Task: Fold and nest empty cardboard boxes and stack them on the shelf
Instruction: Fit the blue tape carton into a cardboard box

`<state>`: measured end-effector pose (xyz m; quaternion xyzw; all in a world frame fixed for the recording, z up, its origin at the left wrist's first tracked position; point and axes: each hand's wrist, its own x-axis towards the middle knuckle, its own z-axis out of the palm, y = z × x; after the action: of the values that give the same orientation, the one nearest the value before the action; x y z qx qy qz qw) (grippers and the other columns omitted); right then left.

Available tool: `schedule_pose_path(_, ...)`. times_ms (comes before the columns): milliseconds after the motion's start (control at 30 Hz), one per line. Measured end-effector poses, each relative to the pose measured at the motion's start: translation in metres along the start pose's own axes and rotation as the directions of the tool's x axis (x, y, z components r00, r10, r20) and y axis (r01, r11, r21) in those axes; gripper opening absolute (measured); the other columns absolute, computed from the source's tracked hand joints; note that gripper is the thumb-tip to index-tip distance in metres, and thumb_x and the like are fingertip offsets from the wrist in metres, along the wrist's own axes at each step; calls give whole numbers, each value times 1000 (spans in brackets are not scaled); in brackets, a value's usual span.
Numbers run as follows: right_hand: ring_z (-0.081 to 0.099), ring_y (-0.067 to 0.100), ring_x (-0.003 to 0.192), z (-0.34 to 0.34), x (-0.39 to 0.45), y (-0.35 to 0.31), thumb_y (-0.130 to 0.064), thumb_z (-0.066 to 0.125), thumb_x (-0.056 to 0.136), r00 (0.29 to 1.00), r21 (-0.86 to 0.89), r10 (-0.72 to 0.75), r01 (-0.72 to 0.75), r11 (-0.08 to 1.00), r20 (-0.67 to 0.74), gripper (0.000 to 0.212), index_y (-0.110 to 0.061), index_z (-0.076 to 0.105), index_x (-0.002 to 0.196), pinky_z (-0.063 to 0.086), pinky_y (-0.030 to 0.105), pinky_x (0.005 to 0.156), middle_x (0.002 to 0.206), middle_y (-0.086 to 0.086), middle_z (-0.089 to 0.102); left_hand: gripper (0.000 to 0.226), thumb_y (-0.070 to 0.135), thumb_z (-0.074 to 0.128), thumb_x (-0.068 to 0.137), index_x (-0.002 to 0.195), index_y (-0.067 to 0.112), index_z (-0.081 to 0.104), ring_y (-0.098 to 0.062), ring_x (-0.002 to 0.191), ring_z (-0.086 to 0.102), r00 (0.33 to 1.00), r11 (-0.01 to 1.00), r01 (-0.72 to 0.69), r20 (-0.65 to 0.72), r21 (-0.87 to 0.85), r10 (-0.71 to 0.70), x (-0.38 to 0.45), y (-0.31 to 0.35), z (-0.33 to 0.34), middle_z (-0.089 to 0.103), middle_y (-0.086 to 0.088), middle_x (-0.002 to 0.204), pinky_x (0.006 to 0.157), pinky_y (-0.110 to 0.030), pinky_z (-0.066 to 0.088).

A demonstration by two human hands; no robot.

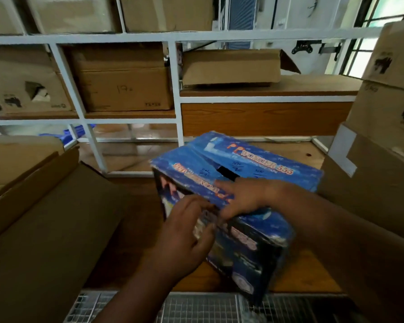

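Handling: blue box (238, 183) looks light, thin, crushable.
Hold: left hand (184, 231), right hand (245, 197) press flaps, fingers fairly straight.
Grip: by the corners.

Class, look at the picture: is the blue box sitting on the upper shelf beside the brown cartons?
No, the blue box rests low on the wooden surface, under both hands.

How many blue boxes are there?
1. The blue box sits on the wooden shelf in the middle, with the left hand and right hand on it. All other boxes are brown; more may be hidden behind them.
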<state>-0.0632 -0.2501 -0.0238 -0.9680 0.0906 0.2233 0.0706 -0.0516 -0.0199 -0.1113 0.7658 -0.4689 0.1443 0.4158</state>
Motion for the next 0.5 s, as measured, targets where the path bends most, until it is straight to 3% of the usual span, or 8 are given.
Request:
schedule_pose_path(100,22,38,161,6,-34,25,-88,74,73,989,-144,-138,144,979,49,123,-63,-5,163,21,57,130,178,7,17,45,45,71,95,133,22,66,-15,131,52,993,980,-106,77,168,94,16,14,-18,55,3,137,108,-37,48)
schedule_pose_path(167,14,35,164,2,-55,37,-82,79,75,976,-158,-203,213,964,76,124,-62,-5,164,14,58,132,180,3,10,59,58,70,93,144,31,60,-15,141,44,960,949,-204,240,242,145,31,22,-28,50,5,148,114,-39,42)
schedule_pose_path(267,6,30,165,2,-76,53,-81,83,72,956,-174,-290,294,940,50,129,-64,-6,162,8,58,133,180,-3,2,78,75,66,89,158,51,39,-8,151,30,832,930,-238,553,282,46,62,31,-43,34,15,163,124,-37,31)
schedule_pose_path(333,0,28,165,1,-83,62,-80,84,71,956,-220,-292,289,932,21,134,-56,-9,165,2,55,132,180,-5,-5,92,78,69,85,162,58,24,-7,154,21,729,928,-198,680,315,-76,81,32,-48,22,20,169,124,-31,23)
schedule_pose_path(400,-8,27,164,-3,-89,65,-82,82,71,957,-309,-290,267,913,-29,139,-52,-14,167,-3,52,132,180,-2,-14,105,83,71,78,163,58,17,-12,159,14,691,907,-191,708,375,-147,97,30,-48,13,17,174,128,-36,18)
schedule_pose_path(500,-11,31,163,-9,-90,68,-89,78,68,944,-443,-297,207,873,-145,144,-49,-19,166,-6,53,130,178,5,-18,124,91,73,66,164,56,6,-22,163,9,733,879,-172,654,444,-187,117,30,-44,7,10,178,131,-48,12)
